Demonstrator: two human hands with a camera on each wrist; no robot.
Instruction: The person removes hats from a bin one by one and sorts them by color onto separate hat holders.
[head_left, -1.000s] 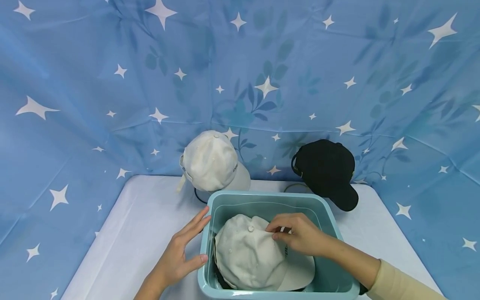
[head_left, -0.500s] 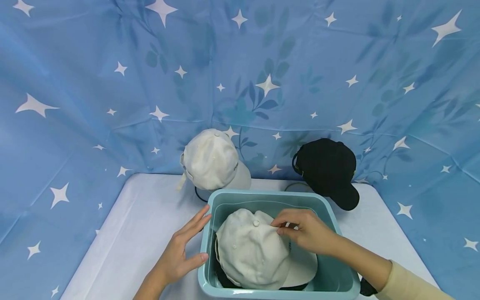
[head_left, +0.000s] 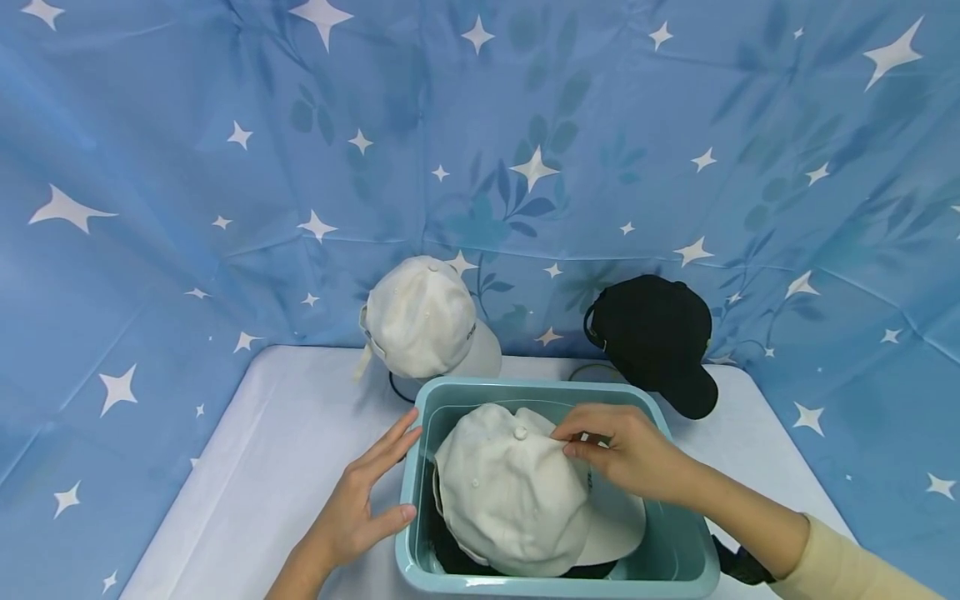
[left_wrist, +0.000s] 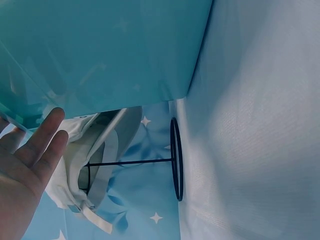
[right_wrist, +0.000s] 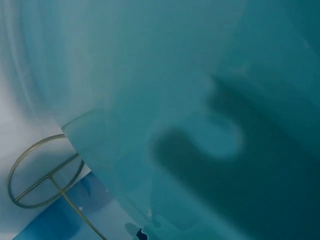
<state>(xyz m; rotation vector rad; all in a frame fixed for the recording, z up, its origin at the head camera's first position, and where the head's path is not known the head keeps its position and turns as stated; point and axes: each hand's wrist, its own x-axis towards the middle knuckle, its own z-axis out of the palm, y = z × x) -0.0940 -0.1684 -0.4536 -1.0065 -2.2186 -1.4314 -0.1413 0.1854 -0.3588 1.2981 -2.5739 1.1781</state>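
Observation:
A pale cream baseball cap is inside the light teal plastic bin, its brim pointing right. My right hand pinches the cap's crown beside the top button. Something black, perhaps another cap, shows beneath it. My left hand has spread fingers at the bin's left rim; the left wrist view shows this hand beside the bin's outer wall. The right wrist view is filled mostly by the teal bin wall with a dark hand-shaped shadow; the right fingers do not show there.
Behind the bin, a white cap sits on a black wire stand. A black cap is at the back right, by a gold wire stand. The white-covered table meets a blue star-patterned curtain.
My right hand has moved up and slightly right, lifting the cream cap a little within the bin. More of the black thing below shows. The left hand has stayed in place.

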